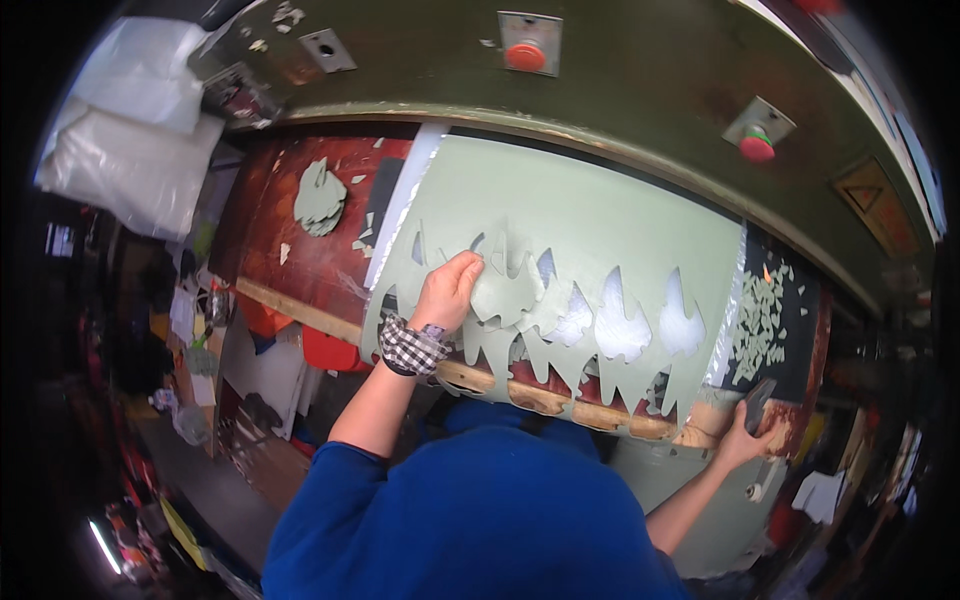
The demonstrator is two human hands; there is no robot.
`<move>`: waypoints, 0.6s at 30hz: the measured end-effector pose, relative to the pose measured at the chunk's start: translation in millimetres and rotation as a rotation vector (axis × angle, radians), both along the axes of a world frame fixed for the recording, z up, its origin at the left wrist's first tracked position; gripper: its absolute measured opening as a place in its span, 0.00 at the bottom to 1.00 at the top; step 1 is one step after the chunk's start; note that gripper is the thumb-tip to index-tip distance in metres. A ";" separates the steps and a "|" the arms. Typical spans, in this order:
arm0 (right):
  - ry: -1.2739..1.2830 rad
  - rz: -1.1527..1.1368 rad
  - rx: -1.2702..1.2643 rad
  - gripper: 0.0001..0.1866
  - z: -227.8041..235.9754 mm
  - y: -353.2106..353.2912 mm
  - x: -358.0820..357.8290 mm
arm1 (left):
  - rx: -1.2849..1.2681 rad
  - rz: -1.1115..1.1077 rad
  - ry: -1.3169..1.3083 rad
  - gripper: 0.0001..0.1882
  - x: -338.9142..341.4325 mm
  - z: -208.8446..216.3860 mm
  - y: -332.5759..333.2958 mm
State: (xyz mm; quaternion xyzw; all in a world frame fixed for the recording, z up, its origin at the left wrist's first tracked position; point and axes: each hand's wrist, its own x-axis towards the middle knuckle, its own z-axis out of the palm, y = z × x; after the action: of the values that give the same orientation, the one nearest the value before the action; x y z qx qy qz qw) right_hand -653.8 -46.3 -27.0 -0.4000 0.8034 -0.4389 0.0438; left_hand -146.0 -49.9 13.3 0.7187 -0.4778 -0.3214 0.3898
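Observation:
A large pale green sheet [580, 190] of leather-like material lies across the work surface, with several pointed holes cut along its near part. My left hand [450, 290], a checked band around its wrist, pinches a pale green cut-out piece [503, 292] with pointed tips at the sheet's near left part. At the right, by the wooden front edge, my right hand [742, 440] is closed around a dark grey block-like object [760, 400]. Its exact kind is unclear. The sheet's jagged near edge hangs over the wooden edge between my hands.
A stack of pale green cut pieces [320, 200] rests on the red-brown board [265, 190] at left. Small scraps [760, 320] cover a dark pad at right. Beyond the sheet, a green machine beam [630, 70] carries red buttons [525, 57]. Plastic bags [140, 130] hang far left.

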 end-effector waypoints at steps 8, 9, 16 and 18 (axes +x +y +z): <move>0.186 0.493 -0.177 0.19 46.1 -47.9 113.1 | -0.088 -0.041 -0.007 0.11 -8.9 10.0 21.8; 0.129 0.703 -0.189 0.19 54.8 -43.4 148.0 | -0.143 -0.108 0.004 0.11 -17.8 14.8 25.2; 0.148 1.508 -0.123 0.17 91.4 -26.0 279.3 | 0.030 -0.608 0.239 0.10 -43.6 45.5 40.3; 0.024 1.651 0.026 0.16 90.6 -25.2 278.4 | -0.051 -0.675 0.336 0.10 -36.8 49.1 40.4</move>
State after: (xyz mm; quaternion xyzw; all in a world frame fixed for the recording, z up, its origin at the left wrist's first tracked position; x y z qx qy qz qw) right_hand -375.4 -71.4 63.5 -0.8658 0.2562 -0.2519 0.3483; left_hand -182.8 -9.6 62.4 0.4481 -0.6251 -0.5330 0.3527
